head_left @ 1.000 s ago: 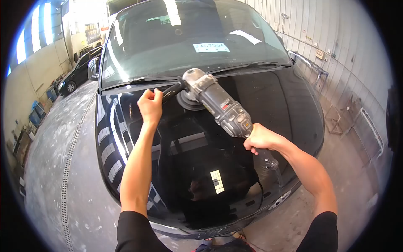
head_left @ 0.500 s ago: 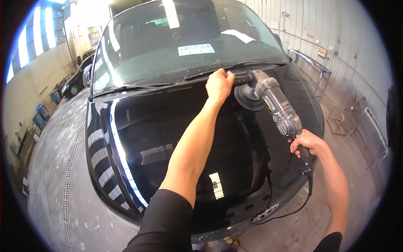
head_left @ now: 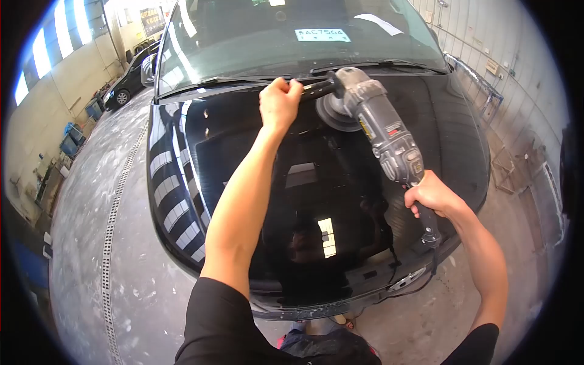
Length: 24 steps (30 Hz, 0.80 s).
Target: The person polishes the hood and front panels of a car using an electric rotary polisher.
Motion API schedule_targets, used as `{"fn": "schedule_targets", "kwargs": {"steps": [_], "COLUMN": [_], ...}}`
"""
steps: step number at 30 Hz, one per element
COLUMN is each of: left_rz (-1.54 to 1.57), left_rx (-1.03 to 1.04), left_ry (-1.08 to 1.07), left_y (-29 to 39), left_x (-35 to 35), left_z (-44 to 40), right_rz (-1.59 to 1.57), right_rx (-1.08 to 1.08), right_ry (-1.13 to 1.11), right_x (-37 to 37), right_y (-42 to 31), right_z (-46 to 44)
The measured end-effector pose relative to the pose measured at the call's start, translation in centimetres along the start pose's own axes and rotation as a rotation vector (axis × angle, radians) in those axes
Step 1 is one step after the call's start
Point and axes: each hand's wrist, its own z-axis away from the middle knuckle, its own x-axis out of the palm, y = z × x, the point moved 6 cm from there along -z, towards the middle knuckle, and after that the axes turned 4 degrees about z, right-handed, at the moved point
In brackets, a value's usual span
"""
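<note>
A grey car polisher lies across the upper part of a glossy black car hood. Its round pad is down at the hood surface, near the windshield wipers. My left hand is wrapped round the black side handle that sticks out from the polisher's head. At the other end, my right hand grips the rear handle, thumb and fingers closed about it. A power cord drops from that handle past the front of the car.
Above the hood is the windshield, with a plate-like card and a white paper behind it. A metal rack stands by the right wall. Another dark car is parked at the back left. A drain strip runs along the floor.
The polisher and both hands have shifted left across the hood, the pad staying near the windshield end. My view has tilted down, showing more of my body. Both grips are unchanged.
</note>
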Motion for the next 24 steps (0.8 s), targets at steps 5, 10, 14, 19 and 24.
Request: {"fn": "schedule_targets", "kwargs": {"steps": [5,10,14,19,24], "left_rz": [0.011,-0.041,-0.148,-0.131,-0.074], "left_rx": [0.055,0.047,0.076,-0.107,-0.131], "left_ry": [0.137,0.267,0.358,0.399,0.332], "left_y": [-7.5,-12.2,-15.8,-16.6,-13.3], "left_x": [-14.6,-24.7,-30.2,-33.3,-29.6], "left_z": [-0.5,0.7,2.2,6.0,7.1], "right_rz": [0.085,0.269,0.346,0.578,0.512], "right_rx": [-0.097,-0.196,-0.264,-0.292,-0.29], "right_ry": [-0.132,-0.272,-0.377,-0.419,-0.437], "right_x": [12.0,18.2,21.2,21.2,17.9], "right_y": [-6.2,-10.7,-13.2,-13.5,-10.0], "right_z": [-0.2,-1.9,-1.2,0.9,1.8]}}
